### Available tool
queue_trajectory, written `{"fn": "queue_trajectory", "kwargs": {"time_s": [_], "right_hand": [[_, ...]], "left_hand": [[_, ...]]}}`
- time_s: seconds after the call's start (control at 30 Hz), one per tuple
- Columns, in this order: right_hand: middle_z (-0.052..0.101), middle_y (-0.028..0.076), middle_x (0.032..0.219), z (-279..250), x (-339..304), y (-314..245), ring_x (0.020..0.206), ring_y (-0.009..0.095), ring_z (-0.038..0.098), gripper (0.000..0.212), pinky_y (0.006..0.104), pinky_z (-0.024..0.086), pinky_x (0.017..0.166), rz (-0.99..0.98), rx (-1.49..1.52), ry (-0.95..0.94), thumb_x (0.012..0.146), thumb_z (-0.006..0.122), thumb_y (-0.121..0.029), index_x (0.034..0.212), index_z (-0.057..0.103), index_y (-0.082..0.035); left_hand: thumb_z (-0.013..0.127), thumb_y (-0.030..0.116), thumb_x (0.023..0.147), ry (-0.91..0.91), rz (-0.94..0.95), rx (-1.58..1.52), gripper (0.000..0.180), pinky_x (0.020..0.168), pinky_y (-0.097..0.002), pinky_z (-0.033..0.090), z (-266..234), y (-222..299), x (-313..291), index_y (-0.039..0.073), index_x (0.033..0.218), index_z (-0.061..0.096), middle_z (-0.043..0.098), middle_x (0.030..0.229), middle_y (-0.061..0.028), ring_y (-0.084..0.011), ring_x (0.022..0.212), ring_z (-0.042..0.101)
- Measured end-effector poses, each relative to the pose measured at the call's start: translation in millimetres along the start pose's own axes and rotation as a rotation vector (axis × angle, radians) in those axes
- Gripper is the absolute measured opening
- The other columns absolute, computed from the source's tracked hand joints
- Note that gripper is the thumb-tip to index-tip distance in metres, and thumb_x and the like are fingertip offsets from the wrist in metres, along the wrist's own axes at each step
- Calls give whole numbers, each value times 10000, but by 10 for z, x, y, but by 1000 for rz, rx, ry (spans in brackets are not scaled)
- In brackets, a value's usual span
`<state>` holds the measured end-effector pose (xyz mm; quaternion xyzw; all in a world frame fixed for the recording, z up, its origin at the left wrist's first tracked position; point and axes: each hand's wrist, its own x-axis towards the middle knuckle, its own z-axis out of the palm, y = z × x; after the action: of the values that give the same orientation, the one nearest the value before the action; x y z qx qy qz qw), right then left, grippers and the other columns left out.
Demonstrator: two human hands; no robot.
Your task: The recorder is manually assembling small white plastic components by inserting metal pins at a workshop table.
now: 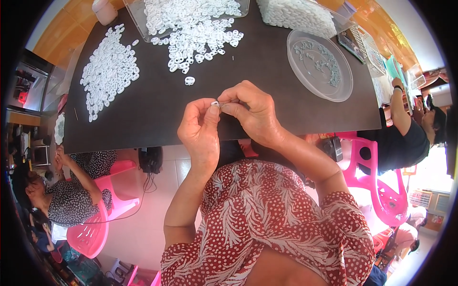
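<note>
Above the near part of the dark table, my two hands meet fingertip to fingertip. My left hand (202, 125) pinches a small white plastic piece (215, 103) between thumb and forefinger. My right hand (255, 110) is closed in a pinch right beside it; what its fingertips hold is too small to make out. One white oval piece with holes (190, 81) lies alone beyond my left hand. Farther back spreads a loose heap of such white pieces (202, 45). A round clear plastic dish (300, 78) with small greenish-grey bits lies to the right.
Another pile of white pieces (110, 66) covers the table's left side. Two clear bins (138, 24) (343, 31) stand at the far edge, near a pinkish-white jar (104, 12). Co-workers sit left (71, 200) and right (403, 143), by pink plastic chairs (88, 233).
</note>
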<state>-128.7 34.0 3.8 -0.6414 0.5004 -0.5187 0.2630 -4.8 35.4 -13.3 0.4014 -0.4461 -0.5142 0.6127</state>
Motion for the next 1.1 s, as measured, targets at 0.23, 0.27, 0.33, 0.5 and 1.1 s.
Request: {"fn": "queue_trajectory", "kwargs": {"time_s": [0.23, 0.27, 0.33, 0.5, 1.1], "right_hand": [[554, 57, 698, 27, 3, 69, 677, 230, 506, 96, 336, 425, 591, -124, -108, 18, 713, 638, 23, 759, 580, -38], [547, 61, 697, 29, 1, 70, 673, 238, 501, 97, 343, 422, 588, -153, -120, 21, 713, 632, 24, 753, 569, -38], [542, 64, 697, 35, 2, 71, 672, 245, 498, 99, 349, 419, 584, -175, -121, 15, 710, 629, 23, 749, 560, -36], [535, 74, 700, 75, 18, 122, 675, 260, 492, 96, 367, 413, 588, -150, -118, -4, 707, 620, 7, 739, 539, -33], [608, 93, 721, 73, 532, 257, 726, 282, 535, 62, 378, 436, 687, -65, -194, -69, 760, 615, -77, 802, 638, -39]], "left_hand": [[616, 66, 866, 5, 3, 12, 69, 515, -158, 376, 12, -30, -5, 1, 883, 602, 583, 753, 3, -31, 613, 486], [616, 66, 866, 4, 6, 10, 69, 515, -158, 376, 12, -27, -13, 1, 883, 602, 583, 753, 3, -31, 613, 486], [616, 69, 868, 5, 78, 71, 69, 516, -159, 376, 11, -33, -27, 2, 881, 601, 577, 749, 9, -30, 610, 477], [591, 6, 865, 10, 118, 213, 19, 616, -198, 414, -16, -138, -34, -5, 880, 591, 565, 783, 10, -56, 685, 474], [608, 53, 864, 107, -64, -87, 79, 532, -193, 429, -207, -83, 124, -13, 904, 591, 617, 760, -60, -76, 607, 536]]}}
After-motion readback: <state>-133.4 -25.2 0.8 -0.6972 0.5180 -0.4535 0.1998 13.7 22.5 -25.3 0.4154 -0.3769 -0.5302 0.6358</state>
